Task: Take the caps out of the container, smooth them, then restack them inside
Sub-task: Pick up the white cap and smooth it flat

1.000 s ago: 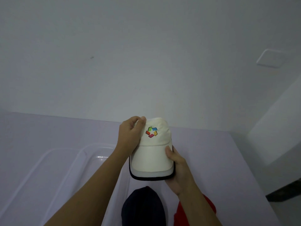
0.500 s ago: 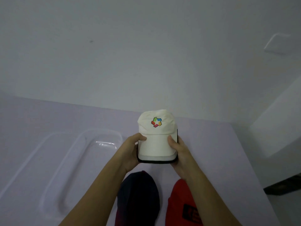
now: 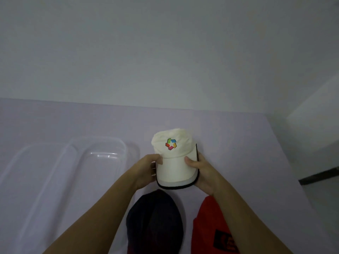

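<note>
Head view, cap-smoothing stage. A white cap (image 3: 172, 158) with a coloured emblem on its front is held over the pale table (image 3: 247, 143), brim toward the person and crown pointing away. The left hand (image 3: 146, 169) grasps the left edge of the brim and the right hand (image 3: 201, 171) grasps the right edge, each with the thumb laid on top and the remaining fingers curled underneath. A second ago the left hand was up at the crown and the cap was held higher; the hand has since dropped to the brim, and the cap now sits lower and farther out, with both hands symmetric on it. Whether the crown touches the table cannot be told from this view. The change suggests that shaping of the crown is finished and that the brim is being squared, or that the cap is about to be put down. A dark cap (image 3: 156, 217) and a red cap (image 3: 211, 222) lie side by side on the table nearer the person, just below the white one. The clear container (image 3: 126, 147) stands to the left of the hands and appears to hold nothing, so removal looks complete and restacking has not yet begun.
</note>
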